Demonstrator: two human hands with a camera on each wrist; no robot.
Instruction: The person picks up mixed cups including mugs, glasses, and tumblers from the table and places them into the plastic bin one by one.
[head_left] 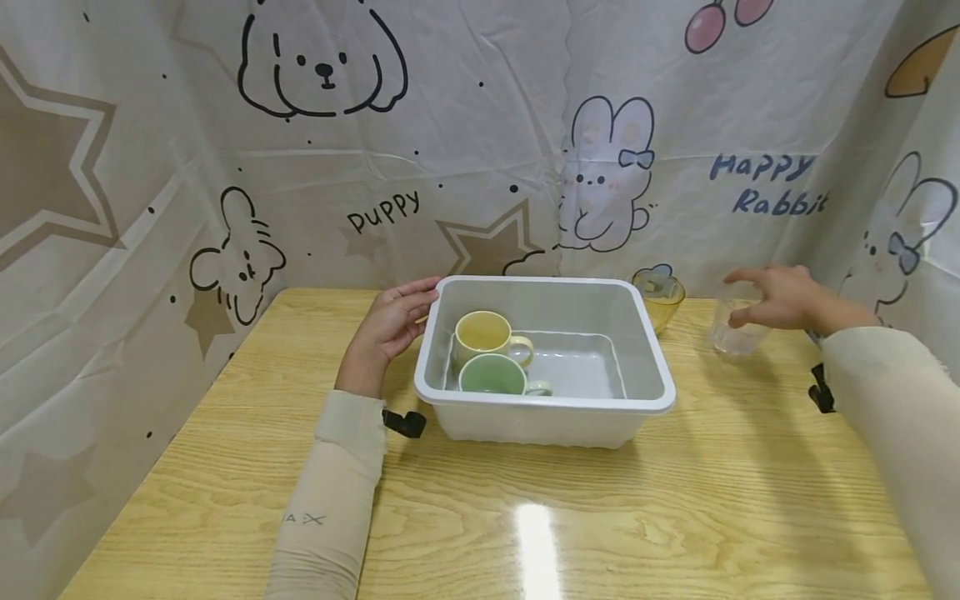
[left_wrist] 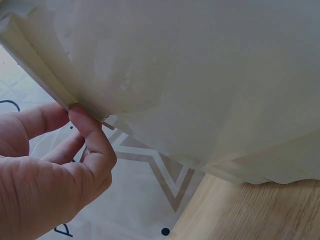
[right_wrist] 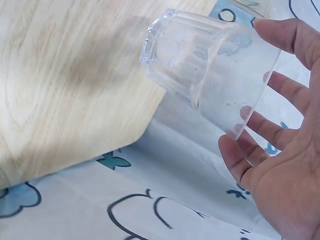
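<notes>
A light grey plastic basin (head_left: 555, 404) stands on the table, with a yellow mug (head_left: 483, 333) and a green mug (head_left: 491, 375) side by side in its left half. At its far left corner my left hand (head_left: 393, 321) grips the rim, finger and thumb close together on the edge in the left wrist view (left_wrist: 75, 155). To the right of the basin is a clear drinking glass (right_wrist: 215, 70) with a fluted base. Around its mouth my right hand (head_left: 783, 296) spreads its fingers and thumb wide, the fingertips right at the rim in the right wrist view.
An amber glass cup (head_left: 663, 308) stands behind the basin's right corner, between it and the clear glass. A printed cloth (head_left: 465, 167) hangs along the back and sides of the wooden table (head_left: 675, 500).
</notes>
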